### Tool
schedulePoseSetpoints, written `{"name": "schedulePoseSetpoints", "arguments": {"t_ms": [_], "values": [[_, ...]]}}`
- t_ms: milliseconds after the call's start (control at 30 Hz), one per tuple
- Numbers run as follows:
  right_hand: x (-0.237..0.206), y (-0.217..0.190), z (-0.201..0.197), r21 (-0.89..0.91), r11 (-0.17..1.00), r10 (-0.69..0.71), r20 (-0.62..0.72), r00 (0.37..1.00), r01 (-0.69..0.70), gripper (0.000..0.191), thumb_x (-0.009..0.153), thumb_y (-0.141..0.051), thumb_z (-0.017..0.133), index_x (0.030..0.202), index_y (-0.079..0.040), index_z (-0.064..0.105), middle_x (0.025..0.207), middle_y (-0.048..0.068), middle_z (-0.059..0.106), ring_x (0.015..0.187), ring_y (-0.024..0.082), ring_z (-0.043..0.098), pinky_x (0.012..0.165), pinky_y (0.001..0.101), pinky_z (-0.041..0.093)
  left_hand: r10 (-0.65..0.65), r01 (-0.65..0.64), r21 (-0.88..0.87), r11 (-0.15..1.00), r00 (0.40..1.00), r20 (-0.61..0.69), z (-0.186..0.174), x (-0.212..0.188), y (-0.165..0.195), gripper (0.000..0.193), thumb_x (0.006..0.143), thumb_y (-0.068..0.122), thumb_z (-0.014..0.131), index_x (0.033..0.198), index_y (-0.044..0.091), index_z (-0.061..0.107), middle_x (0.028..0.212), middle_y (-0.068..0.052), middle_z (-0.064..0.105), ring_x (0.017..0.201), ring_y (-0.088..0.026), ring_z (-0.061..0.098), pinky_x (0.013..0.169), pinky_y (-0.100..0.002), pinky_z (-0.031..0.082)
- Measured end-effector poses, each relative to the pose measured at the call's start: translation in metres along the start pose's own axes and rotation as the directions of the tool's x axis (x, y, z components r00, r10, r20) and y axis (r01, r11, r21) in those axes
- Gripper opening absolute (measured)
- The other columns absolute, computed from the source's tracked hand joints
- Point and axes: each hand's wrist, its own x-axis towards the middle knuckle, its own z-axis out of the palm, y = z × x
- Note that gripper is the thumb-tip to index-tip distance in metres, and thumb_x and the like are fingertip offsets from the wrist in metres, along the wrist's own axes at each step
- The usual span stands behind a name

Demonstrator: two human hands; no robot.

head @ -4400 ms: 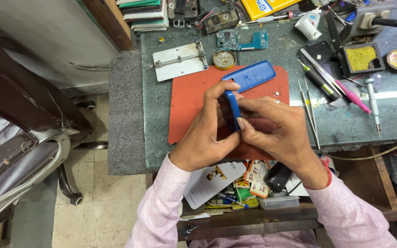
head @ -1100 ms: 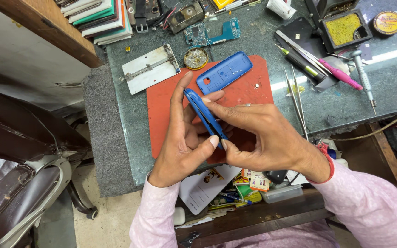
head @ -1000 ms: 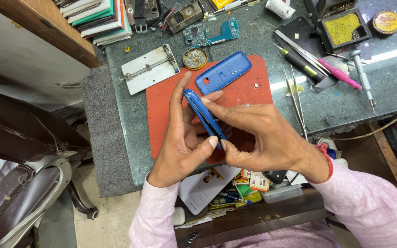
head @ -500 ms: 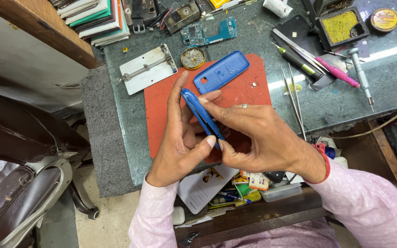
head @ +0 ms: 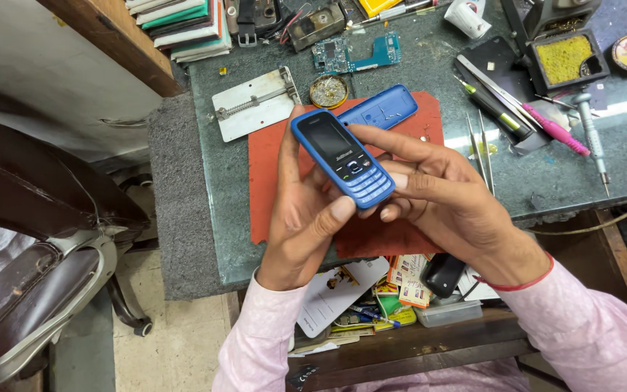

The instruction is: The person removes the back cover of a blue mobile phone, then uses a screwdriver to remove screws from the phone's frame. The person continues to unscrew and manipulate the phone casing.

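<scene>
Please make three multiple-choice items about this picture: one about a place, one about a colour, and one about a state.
1. Where does the blue back cover lie?
A. on the red mat
B. in the open drawer
C. on the stack of books

2. What colour is the handle of the tool right of the tweezers?
A. white
B. pink
C. black

3. How is the blue phone held?
A. face down on the mat
B. screen and keypad facing up, in both hands
C. by one hand only

Answers:
1 A: the cover rests on the red mat, near its far edge.
2 B: the handle is plainly pink.
3 B: the left hand and the right hand both grip it, and the keypad shows.
</scene>
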Motion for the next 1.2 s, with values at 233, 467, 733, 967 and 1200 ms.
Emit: {"name": "schedulePoseSetpoints", "arguments": {"t_ms": [233,467,733,967,1200], "values": [[0.001,0.008,-0.005,-0.002,1.000,0.000,-0.032,0.999,0.000,0.068,0.099,-0.014,0.065,0.159,0.007,0.042,0.127,0.012,0.069,0.099,0.011,0.067,0.082,0.0252,0.056,-0.007,0.009,0.068,0.998,0.999,-0.038,0.000,0.001,-0.005,0.118,0.088,0.011,0.071,0.168,0.025,-0.014,0.155,-0.024,0.037,0.142,-0.033,0.049,0.125,-0.050,0.040],[0.001,0.012,-0.003,-0.036,0.999,-0.037,-0.030,0.999,0.036,0.059,0.103,-0.009,0.061,0.157,0.007,0.044,0.126,0.012,0.069,0.099,0.013,0.067,0.087,0.0282,0.056,0.015,-0.009,0.126,0.992,0.999,-0.044,-0.002,0.001,-0.005,0.117,0.088,0.016,0.069,0.169,0.024,-0.014,0.158,-0.024,0.035,0.143,-0.032,0.049,0.124,-0.050,0.042],[0.001,0.020,-0.002,-0.157,0.984,-0.086,-0.021,0.996,0.082,0.050,0.108,-0.006,0.053,0.157,0.004,0.046,0.119,0.010,0.069,0.093,0.012,0.066,0.085,0.0284,0.056,0.079,-0.073,0.169,0.983,0.996,-0.032,-0.004,0.001,-0.005,0.114,0.089,0.010,0.067,0.168,0.024,-0.015,0.149,-0.022,0.043,0.127,-0.027,0.060,0.112,-0.045,0.053],[-0.001,0.026,0.014,-0.577,0.817,-0.139,-0.155,0.978,0.025,0.045,0.104,-0.007,0.054,0.149,-0.004,0.055,0.098,0.004,0.072,0.077,0.006,0.065,0.072,0.0237,0.058,0.174,-0.144,0.211,0.967,0.976,-0.133,-0.009,0.002,-0.008,0.110,0.088,-0.004,0.062,0.167,0.022,-0.010,0.132,-0.019,0.050,0.107,-0.023,0.064,0.095,-0.039,0.060],[-0.018,-0.019,0.025,-0.990,0.138,-0.611,-0.093,0.786,-0.010,0.013,0.103,-0.010,0.070,0.113,-0.002,0.073,0.098,0.006,0.073,0.076,0.010,0.066,0.065,0.0260,0.053,0.198,-0.132,0.389,0.912,0.971,-0.134,-0.005,0.001,-0.010,0.106,0.087,-0.014,0.056,0.164,0.022,-0.007,0.139,-0.020,0.051,0.122,-0.025,0.066,0.107,-0.038,0.058]]}}
